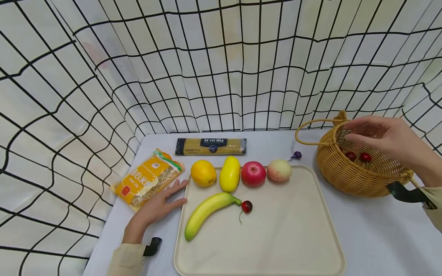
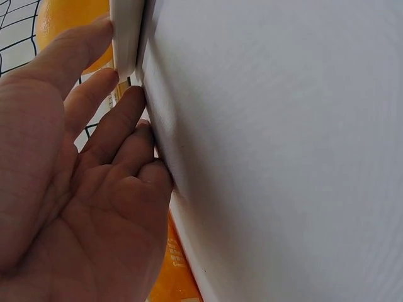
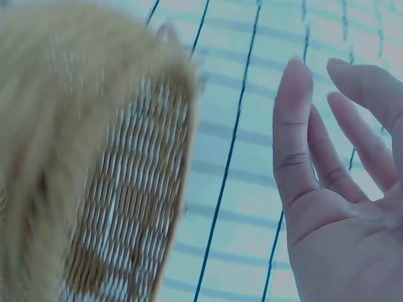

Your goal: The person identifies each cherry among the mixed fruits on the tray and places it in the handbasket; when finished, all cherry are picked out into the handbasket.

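My left hand (image 1: 155,207) rests at the left rim of the beige tray (image 1: 276,237), its fingertips touching the edge in the left wrist view. Over the mouth of a wicker basket (image 1: 342,178) hovers my right hand (image 1: 390,138), fingers loosely bent and holding nothing. Two dark red cherries (image 1: 365,156) show inside the basket below it. On the tray lie a banana (image 1: 207,212) and a stemmed cherry (image 1: 246,207). Along its far edge sit an orange-yellow lemon-like fruit (image 1: 203,173), a longer yellow fruit (image 1: 230,174), a red apple (image 1: 253,173) and a pale peach (image 1: 279,170).
A yellow food bag (image 1: 148,180) lies left of the tray, beside my left hand. Behind the fruit are a spaghetti pack (image 1: 210,149) and a purple-wrapped lollipop (image 1: 296,155). The basket's handle (image 1: 307,143) leans left. Black netting (image 1: 241,73) over white cloth surrounds the table.
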`<act>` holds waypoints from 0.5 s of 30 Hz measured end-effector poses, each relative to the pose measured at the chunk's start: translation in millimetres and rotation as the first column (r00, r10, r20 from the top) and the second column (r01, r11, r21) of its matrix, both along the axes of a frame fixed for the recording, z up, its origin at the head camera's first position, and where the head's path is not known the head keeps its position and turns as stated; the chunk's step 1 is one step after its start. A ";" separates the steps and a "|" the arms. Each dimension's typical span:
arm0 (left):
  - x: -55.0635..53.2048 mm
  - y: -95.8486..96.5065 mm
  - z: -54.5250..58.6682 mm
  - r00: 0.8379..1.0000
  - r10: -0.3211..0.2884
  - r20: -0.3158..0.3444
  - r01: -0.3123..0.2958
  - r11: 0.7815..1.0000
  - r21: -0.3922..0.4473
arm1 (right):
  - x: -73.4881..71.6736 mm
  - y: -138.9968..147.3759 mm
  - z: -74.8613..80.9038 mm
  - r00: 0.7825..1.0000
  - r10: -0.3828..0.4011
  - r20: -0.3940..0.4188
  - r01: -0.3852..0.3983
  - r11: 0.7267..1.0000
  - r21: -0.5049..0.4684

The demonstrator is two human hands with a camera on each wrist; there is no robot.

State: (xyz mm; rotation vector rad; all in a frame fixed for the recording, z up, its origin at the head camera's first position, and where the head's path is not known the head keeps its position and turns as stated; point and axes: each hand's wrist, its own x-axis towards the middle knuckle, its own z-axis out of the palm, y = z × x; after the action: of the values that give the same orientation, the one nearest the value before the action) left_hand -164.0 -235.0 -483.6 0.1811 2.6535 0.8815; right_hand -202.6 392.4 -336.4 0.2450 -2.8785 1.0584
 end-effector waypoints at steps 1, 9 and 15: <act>0.0 0.0 0.5 1.000 -0.002 -0.001 0.002 1.000 -0.001 | 4.6 -6.7 -0.3 1.000 0.009 -0.003 -0.010 1.000 -0.029; 0.5 -0.4 0.8 1.000 0.001 0.002 -0.001 1.000 -0.001 | 25.2 -60.9 -10.0 0.989 0.142 -0.041 -0.146 0.980 -0.134; 0.0 0.5 0.0 1.000 -0.002 -0.002 0.002 1.000 -0.003 | 33.2 -101.3 -30.3 0.934 0.355 -0.043 -0.355 0.904 -0.240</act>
State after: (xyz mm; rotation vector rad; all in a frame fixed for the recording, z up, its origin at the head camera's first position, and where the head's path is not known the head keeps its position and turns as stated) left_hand -164.1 -234.5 -483.6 0.1842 2.6554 0.8774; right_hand -169.5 291.1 -366.7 0.7756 -2.7263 1.4540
